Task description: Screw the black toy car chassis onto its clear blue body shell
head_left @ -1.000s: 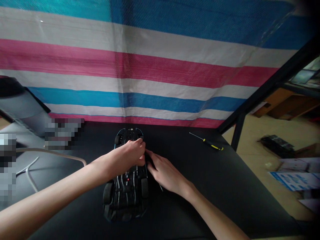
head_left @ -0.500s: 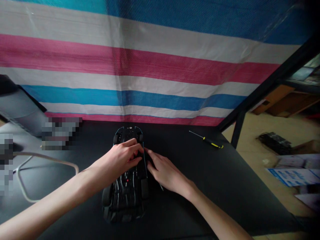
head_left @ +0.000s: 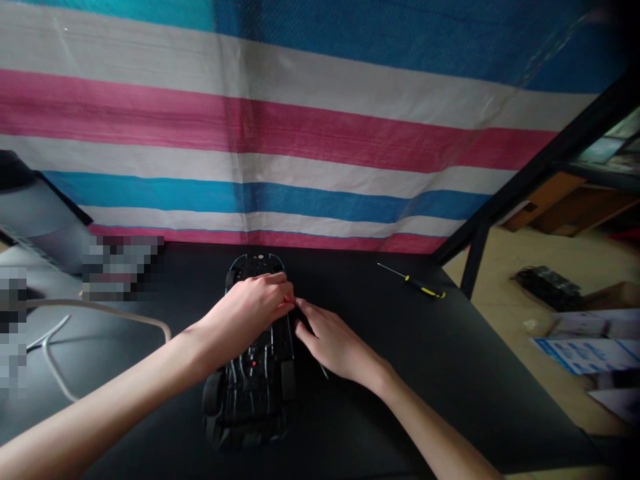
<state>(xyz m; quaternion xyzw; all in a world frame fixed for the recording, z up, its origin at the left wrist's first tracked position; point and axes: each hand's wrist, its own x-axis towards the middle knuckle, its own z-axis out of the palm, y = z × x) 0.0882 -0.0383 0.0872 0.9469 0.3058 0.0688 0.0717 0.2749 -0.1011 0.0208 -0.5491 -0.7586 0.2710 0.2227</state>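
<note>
A black toy car lies upside down on the dark table, its underside and wheels facing up and its front end away from me. My left hand is over the front half of the car. Its fingers are bent and pinched together at the car's right edge; what they hold, if anything, is hidden. Beside the car, my right hand rests with fingers stretched forward and the thumb apart, its fingertips close to the left hand's. The tip of a thin rod pokes out from under my right hand.
A black-and-yellow screwdriver lies toward the back right of the table. A pale cable loops at the left, near a grey object and a blurred-out item. A striped sheet hangs behind; boxes stand on the floor at right.
My left hand has shifted slightly right, to the car's edge, and its fingers have drawn together near my right fingertips. My right hand has barely moved.
</note>
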